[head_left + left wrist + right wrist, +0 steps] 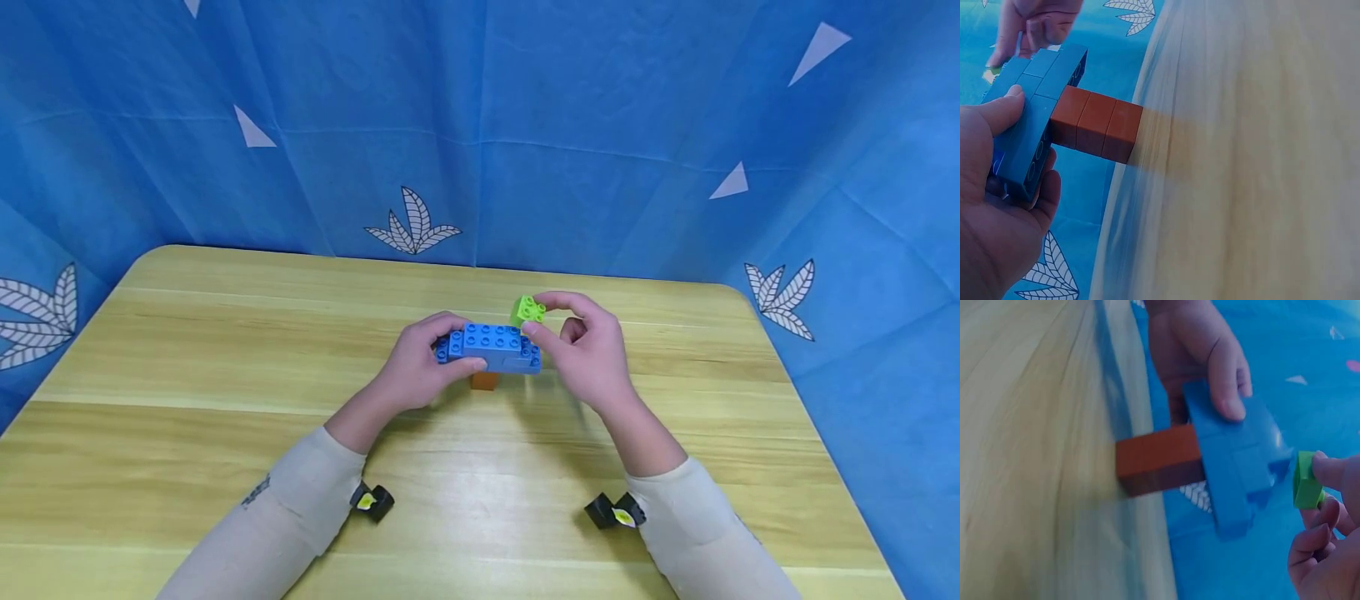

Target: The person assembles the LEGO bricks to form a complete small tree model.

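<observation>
A stepped stack of blue toy bricks [492, 337] sits on a short column of brown bricks [1096, 124] whose base meets the tabletop. My left hand [422, 360] grips the blue stack at its left end, thumb on the near side and fingers behind. Between thumb and forefinger, my right hand [592, 350] pinches a small lime-green brick [528, 310], studs up. It is held just above the right end of the blue stack; the right wrist view shows a small gap between green brick [1306, 481] and blue bricks [1235, 462].
Pale wood-grain table [465, 492] lies under both arms. Behind it and along its sides hangs a blue cloth [480, 125] with white triangles and leaf prints. A black wrist device [372, 502] is on the left sleeve, another [615, 511] on the right.
</observation>
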Demonstrator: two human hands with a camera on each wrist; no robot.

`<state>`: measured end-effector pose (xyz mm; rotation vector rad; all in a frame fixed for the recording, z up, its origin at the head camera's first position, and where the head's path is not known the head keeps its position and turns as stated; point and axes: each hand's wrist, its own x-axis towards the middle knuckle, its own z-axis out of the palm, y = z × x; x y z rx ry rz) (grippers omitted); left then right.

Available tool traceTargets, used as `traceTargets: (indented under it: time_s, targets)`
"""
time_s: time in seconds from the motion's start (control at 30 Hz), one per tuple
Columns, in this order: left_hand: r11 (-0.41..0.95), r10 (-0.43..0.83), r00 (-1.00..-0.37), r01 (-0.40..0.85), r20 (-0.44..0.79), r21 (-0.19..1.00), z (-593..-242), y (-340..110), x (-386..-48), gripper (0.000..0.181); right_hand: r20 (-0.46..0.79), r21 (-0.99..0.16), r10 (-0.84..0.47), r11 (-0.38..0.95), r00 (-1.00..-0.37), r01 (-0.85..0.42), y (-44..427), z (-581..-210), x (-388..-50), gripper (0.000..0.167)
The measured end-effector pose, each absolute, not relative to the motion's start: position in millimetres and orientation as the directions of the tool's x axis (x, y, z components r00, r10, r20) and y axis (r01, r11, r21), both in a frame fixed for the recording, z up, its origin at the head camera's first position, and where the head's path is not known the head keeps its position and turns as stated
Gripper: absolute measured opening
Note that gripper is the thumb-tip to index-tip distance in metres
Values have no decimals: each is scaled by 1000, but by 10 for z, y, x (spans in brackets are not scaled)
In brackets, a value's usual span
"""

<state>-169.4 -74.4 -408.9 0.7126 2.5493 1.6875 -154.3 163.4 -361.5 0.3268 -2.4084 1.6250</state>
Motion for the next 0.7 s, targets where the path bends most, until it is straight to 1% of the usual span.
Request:
traceTargets:
  time_s: [0.13, 0.3, 0.53, 0.7]
  targets:
    - [309, 372, -894, 375, 252, 874, -4079, -737, -1701, 37, 326, -864, -160, 350, -932, -362, 1562, -3541, -1523, 30]
    - [300, 369, -896, 367, 247, 881, -4073, -732, -1703, 37, 325, -825, -270, 388, -906, -411, 1491, -3500, -1532, 31]
    - [279, 372, -893, 366, 252, 888, -4079, -730, -1704, 37, 319, -778, -314, 452, -894, -437, 1454, -3511, -1550, 31]
    - [280, 368, -896, 359, 246, 890, -4078, -729, -1708, 37, 325, -776, -335, 440, -884, -452, 1456, -3530, -1569, 31]
